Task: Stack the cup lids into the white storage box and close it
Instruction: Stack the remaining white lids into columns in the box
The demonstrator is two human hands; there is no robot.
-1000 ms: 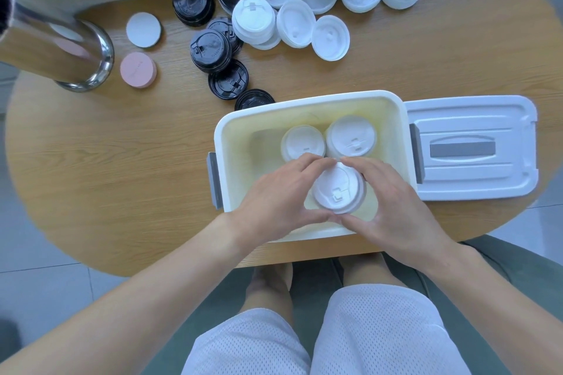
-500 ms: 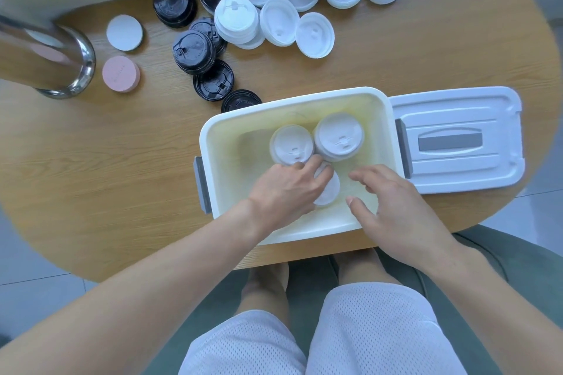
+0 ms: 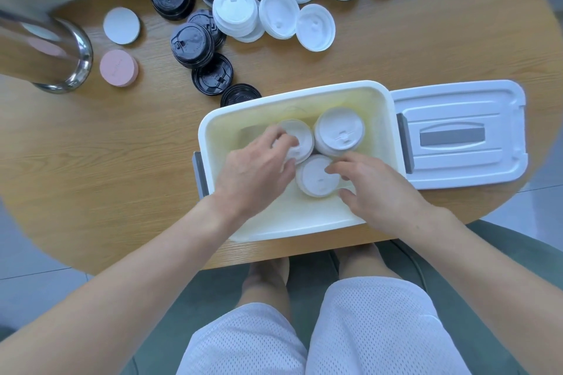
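Note:
The open white storage box [image 3: 292, 91] sits at the table's near edge with three stacks of white cup lids inside. My left hand [image 3: 256, 173] reaches in, and its curled fingers grip the back left stack [image 3: 303, 135]. With thumb and fingers, my right hand [image 3: 377, 192] pinches the right edge of the front stack [image 3: 315, 176]. Neither hand touches the back right stack [image 3: 338, 131]. To the right of the box, its white lid [image 3: 457, 134] with a grey handle lies flat on the table.
Several loose white lids [image 3: 313, 27] and black lids [image 3: 192, 46] lie at the back of the wooden table. At the left are a steel container [image 3: 45, 52], a pink disc [image 3: 118, 67] and a white disc [image 3: 121, 25]. My knees are below the table edge.
The front stack went down into the box. My left hand shifted from it to the back left stack, and my right hand closed in on the front stack.

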